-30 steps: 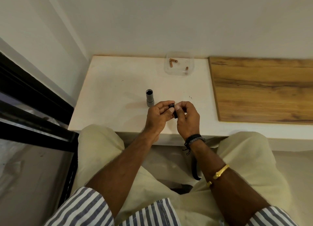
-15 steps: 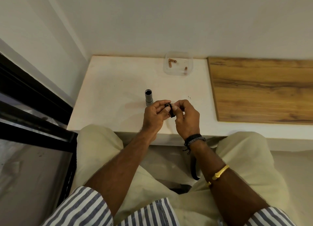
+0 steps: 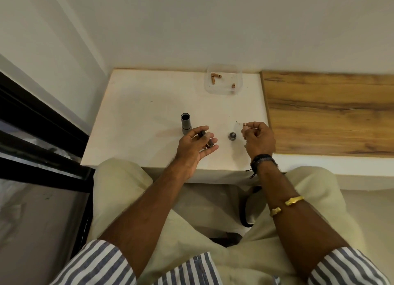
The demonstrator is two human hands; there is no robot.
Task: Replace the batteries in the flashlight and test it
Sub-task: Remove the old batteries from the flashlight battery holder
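Observation:
The grey flashlight body [image 3: 186, 123] stands upright on the white table [image 3: 138, 118], its open end up. Just to its right my left hand [image 3: 195, 148] cradles a dark battery holder [image 3: 205, 139] with copper cells in it. My right hand [image 3: 258, 138] is apart from it, over the table's right side, pinching one small copper battery [image 3: 245, 125] between thumb and forefinger. The flashlight's dark end cap [image 3: 232, 136] sits on the table between my hands.
A clear plastic tray [image 3: 223, 80] with three copper batteries [image 3: 213, 78] stands at the table's back edge. A wooden board [image 3: 328, 114] lies to the right. A dark window frame [image 3: 42, 135] runs along the left.
My hands, joined on the dark holder before, have parted. The right hand moved right with a copper battery, and the end cap now rests on the table.

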